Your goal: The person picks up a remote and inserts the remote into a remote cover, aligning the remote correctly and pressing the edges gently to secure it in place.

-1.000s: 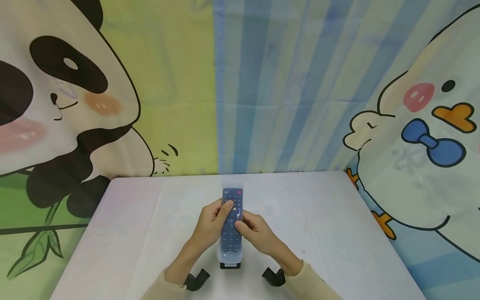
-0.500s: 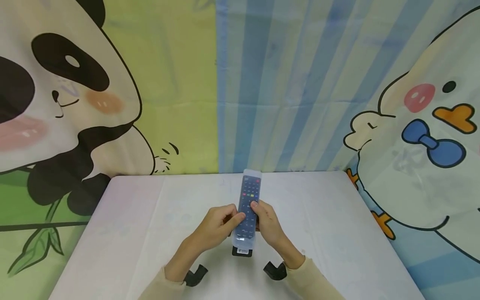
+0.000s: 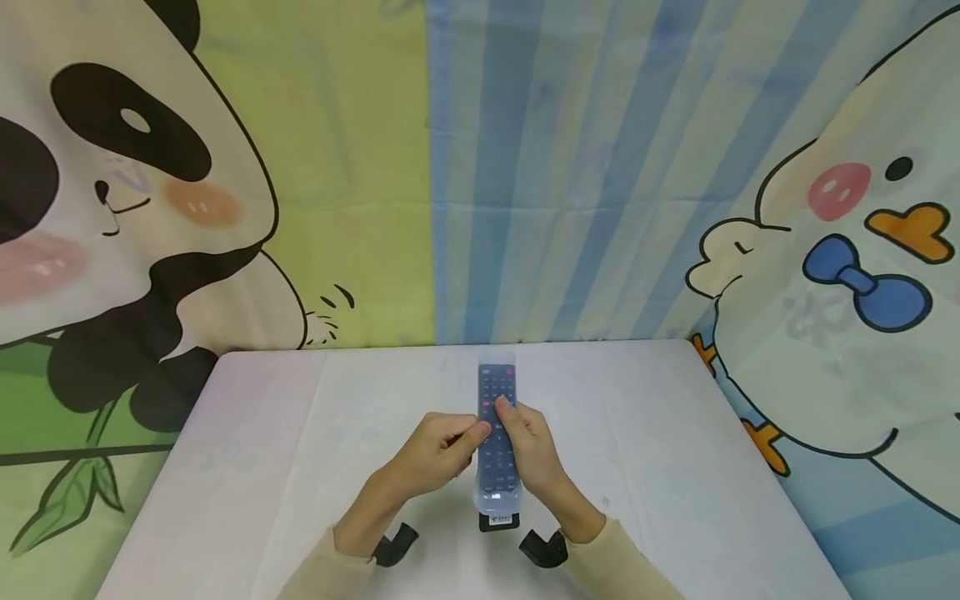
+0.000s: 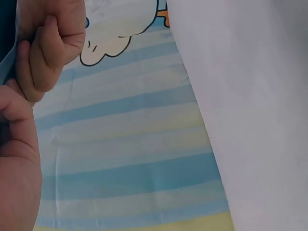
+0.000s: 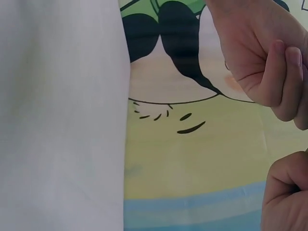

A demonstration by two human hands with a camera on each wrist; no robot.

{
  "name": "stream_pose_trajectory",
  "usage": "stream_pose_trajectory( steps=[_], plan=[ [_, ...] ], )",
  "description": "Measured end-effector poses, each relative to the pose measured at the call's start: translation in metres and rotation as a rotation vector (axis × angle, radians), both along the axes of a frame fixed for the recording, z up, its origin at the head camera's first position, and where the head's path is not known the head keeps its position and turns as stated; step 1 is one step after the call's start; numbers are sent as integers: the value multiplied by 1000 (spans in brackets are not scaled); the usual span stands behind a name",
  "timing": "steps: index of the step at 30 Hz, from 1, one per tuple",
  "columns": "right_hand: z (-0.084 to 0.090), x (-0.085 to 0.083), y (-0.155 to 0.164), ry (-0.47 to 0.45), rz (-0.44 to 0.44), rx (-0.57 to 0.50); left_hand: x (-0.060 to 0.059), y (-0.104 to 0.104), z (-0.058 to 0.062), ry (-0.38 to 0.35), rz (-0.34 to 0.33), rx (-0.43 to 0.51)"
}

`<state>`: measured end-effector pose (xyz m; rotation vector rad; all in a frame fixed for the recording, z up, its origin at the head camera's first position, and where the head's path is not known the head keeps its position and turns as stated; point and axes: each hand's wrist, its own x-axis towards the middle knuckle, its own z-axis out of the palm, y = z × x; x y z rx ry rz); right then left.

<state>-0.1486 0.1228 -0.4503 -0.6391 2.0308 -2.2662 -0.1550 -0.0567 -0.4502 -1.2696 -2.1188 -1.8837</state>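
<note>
A dark blue remote control [image 3: 498, 458] in a translucent sleeve is held up over the table, its long side pointing away from me. A black end with a white label sticks out of the sleeve at the near side. My right hand [image 3: 538, 450] grips its right side, thumb lying on the buttons. At the left edge my left hand [image 3: 435, 454] pinches it between thumb and curled fingers. The left wrist view shows only a dark strip of the remote, beside the left hand [image 4: 19, 168]. In the right wrist view the right hand [image 5: 288, 197] is partly cut off.
The white table [image 3: 337, 467] spreads around both hands, its far edge against a printed cloth [image 3: 360, 167] with a panda and a white bird. Black curved pieces [image 3: 396, 546] stand at both wrists, by the beige sleeves [image 3: 330, 571].
The remote control has shifted right, tilting briefly before straightening. My left thumb has left the upper buttons for the left edge, while my right thumb has moved higher onto the face.
</note>
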Motion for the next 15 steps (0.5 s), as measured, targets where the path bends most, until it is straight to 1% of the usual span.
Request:
stream_pose_trajectory(
  steps=[2,4,7,9,12,15],
  plan=[
    [3,0,0,-34,-30,-14,1,3,2,15,4,-19],
    [4,-1,0,-72,-50,-25,4,4,3,35,33,-74],
    [5,-2,1,-126,-60,-27,11,4,4,92,77,-160],
    [6,-3,0,-146,-67,-25,15,4,5,139,82,-191],
    [9,-4,0,-157,-82,-19,22,4,7,224,70,-205],
    [10,-5,-1,-170,-92,-17,24,4,10,327,76,-240]
  ],
)
